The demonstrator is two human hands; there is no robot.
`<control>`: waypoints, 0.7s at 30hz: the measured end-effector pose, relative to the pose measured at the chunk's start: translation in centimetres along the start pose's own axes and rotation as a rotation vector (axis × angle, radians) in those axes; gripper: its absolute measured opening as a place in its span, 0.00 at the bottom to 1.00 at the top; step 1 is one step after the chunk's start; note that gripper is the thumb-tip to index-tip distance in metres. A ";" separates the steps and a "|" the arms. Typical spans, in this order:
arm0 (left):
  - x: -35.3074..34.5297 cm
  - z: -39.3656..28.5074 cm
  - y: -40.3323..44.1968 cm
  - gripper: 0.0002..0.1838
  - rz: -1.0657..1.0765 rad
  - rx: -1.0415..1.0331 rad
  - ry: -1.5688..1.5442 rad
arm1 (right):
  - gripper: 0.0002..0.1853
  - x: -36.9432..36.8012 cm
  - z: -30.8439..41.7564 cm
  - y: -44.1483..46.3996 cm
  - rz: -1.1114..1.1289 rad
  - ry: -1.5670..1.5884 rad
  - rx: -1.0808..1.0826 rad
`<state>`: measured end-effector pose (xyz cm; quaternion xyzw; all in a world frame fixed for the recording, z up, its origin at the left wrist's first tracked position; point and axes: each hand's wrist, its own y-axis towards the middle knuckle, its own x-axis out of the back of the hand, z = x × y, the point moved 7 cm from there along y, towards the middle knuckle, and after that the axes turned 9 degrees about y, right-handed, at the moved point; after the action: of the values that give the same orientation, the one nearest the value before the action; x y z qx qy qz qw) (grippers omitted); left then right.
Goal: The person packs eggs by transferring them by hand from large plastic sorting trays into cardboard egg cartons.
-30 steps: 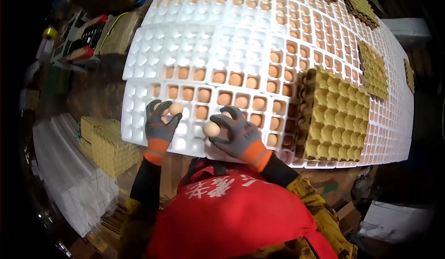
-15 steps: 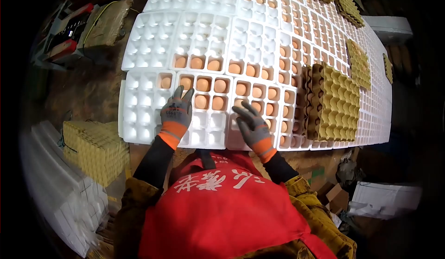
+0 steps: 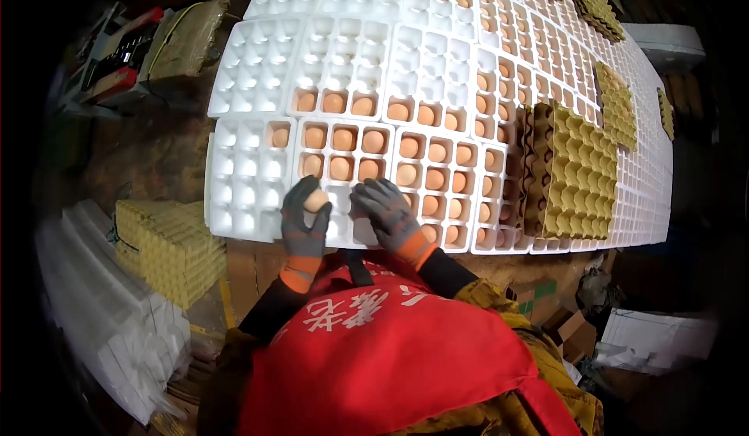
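My left hand (image 3: 306,216), in a grey glove with an orange cuff, has a brown egg (image 3: 316,200) between thumb and fingers. It is above the lower left part of a white foam egg tray (image 3: 337,238), whose two upper rows hold brown eggs (image 3: 341,167). My right hand (image 3: 384,208), gloved alike, is bent over the same tray's right side, with its fingers curled down and close together. Whatever is under those fingers is hidden. Beside it, another foam tray (image 3: 460,247) contains several brown eggs (image 3: 434,179).
Stacked yellowish pulp egg trays (image 3: 577,174) stand on the foam trays to the right. More foam trays (image 3: 253,69) stretch across the far side, some cells filled. At lower left are another pulp tray stack (image 3: 168,249) and wrapped white foam stacks (image 3: 109,303).
My left hand has drawn back toward me and now shows an egg in its fingers. My right hand has moved left, from the neighbouring tray's edge onto this tray.
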<state>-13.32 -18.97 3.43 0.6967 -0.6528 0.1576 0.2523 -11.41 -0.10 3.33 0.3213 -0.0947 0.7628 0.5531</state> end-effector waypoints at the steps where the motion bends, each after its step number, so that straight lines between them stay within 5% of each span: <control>1: -0.7 -1.2 -0.1 0.25 0.047 -0.106 0.098 | 0.27 1.1 -0.1 -1.0 -0.052 0.071 -0.027; 2: -2.3 -1.6 -0.4 0.23 0.157 -0.084 0.007 | 0.26 3.6 0.8 -1.8 -0.178 0.135 -0.056; 4: -5.4 -1.9 -0.7 0.23 0.234 -0.402 0.657 | 0.25 8.4 2.0 -3.3 -0.261 0.192 -0.168; 6: -6.2 -1.9 -0.6 0.26 0.208 -0.361 0.696 | 0.25 14.7 3.4 -5.0 -0.347 0.116 -0.104; 10: -6.9 -5.8 0.3 0.25 0.106 -0.327 0.491 | 0.22 30.4 2.0 -13.8 -0.736 -0.237 -0.168; 14: -13.5 -15.3 1.1 0.25 0.140 -0.305 0.013 | 0.26 43.3 -5.8 -25.5 -1.032 -0.360 -0.512; 16: -17.4 -21.7 0.8 0.25 0.272 -0.348 -0.080 | 0.34 46.0 -14.0 -32.4 -1.066 -0.247 -0.667; 19: -26.2 -23.1 -1.9 0.29 0.648 -0.016 -0.293 | 0.35 45.0 -18.3 -35.5 -0.897 0.112 -1.007; 20: -28.1 -23.9 -3.1 0.31 0.727 0.028 -0.343 | 0.32 44.2 -17.1 -34.4 -0.937 0.218 -0.798; 21: -27.5 -27.8 -3.4 0.34 0.739 -0.139 -0.329 | 0.28 44.1 -15.2 -33.9 -1.005 0.257 -0.730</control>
<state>-9.62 19.44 10.70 0.4125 -0.8998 0.0797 0.1176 5.35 54.57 10.69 0.0230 -0.1191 0.3611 0.9246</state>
